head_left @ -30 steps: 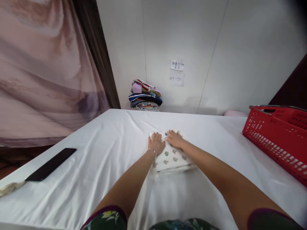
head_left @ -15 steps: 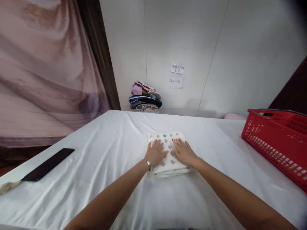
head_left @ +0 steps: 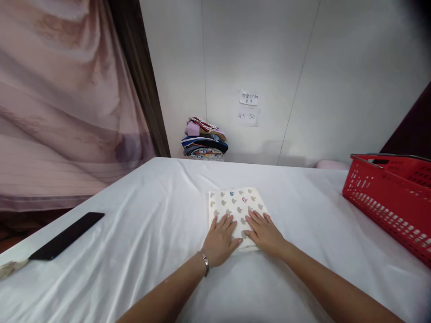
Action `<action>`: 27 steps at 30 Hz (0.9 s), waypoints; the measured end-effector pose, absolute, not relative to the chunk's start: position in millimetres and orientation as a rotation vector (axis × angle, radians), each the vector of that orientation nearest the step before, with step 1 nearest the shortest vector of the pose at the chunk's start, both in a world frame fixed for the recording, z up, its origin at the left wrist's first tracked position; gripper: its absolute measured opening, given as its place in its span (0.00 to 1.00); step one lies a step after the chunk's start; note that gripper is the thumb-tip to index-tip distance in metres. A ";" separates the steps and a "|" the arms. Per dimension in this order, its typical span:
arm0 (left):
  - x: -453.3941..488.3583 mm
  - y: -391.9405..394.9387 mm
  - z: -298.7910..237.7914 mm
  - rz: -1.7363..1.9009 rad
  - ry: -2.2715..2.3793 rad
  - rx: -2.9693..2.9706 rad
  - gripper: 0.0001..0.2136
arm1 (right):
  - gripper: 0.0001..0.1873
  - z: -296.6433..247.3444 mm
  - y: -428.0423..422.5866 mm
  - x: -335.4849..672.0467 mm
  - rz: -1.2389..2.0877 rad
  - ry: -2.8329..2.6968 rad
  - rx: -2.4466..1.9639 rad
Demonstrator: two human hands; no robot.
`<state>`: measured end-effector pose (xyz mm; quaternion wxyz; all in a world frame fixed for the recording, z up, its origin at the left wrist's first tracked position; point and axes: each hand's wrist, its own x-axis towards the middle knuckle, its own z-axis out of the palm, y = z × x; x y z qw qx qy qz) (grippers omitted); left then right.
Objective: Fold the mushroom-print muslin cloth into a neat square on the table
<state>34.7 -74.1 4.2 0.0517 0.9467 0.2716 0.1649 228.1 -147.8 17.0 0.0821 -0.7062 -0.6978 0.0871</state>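
Note:
A folded cream-white cloth (head_left: 234, 204) printed with grey mushroom-like shapes, plus a blue one and a red one, lies on the white-covered table. On its lower left part rests my left hand (head_left: 220, 242), palm down with the fingers spread; a silver bracelet circles that wrist. My right hand (head_left: 266, 233) lies flat on the cloth's lower right part, fingers apart. Neither hand grips the cloth. The two hands partly hide its near edge.
A red plastic basket (head_left: 387, 197) with a metal handle stands at the right. On the left lies a dark flat phone-like object (head_left: 67, 237). Folded clothes (head_left: 204, 140) are stacked beyond the white sheet's (head_left: 151, 215) far edge, by the wall. A pink curtain (head_left: 67, 98) hangs at left.
Both hands have slid toward me over the cloth, from its middle to its near part. More of the printed top now shows, including the whole red shape.

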 end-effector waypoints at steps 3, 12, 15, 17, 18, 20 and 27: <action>31.0 -82.7 2.2 0.543 0.790 2.881 0.23 | 0.29 13.3 -158.1 224.7 0.226 -2.083 -2.082; 4.5 -93.3 -2.1 0.538 0.559 3.021 0.29 | 0.29 8.4 -174.5 268.8 0.335 -1.584 -2.033; 6.8 -92.1 -4.2 0.518 0.577 3.050 0.28 | 0.31 2.6 -166.4 279.8 0.512 -1.370 -2.048; 8.6 -89.2 -2.6 0.507 0.551 3.070 0.28 | 0.31 1.5 -163.3 277.4 0.559 -1.364 -2.043; 7.9 -86.5 -0.8 0.505 0.535 3.079 0.28 | 0.30 1.7 -164.1 273.1 0.556 -1.374 -2.045; 0.8 -78.3 3.8 0.525 0.536 3.093 0.25 | 0.29 3.5 -171.3 259.8 0.559 -1.401 -2.039; -47.6 -53.4 12.9 0.566 0.869 3.029 0.28 | 0.24 34.7 -204.5 227.3 0.695 -1.624 -1.913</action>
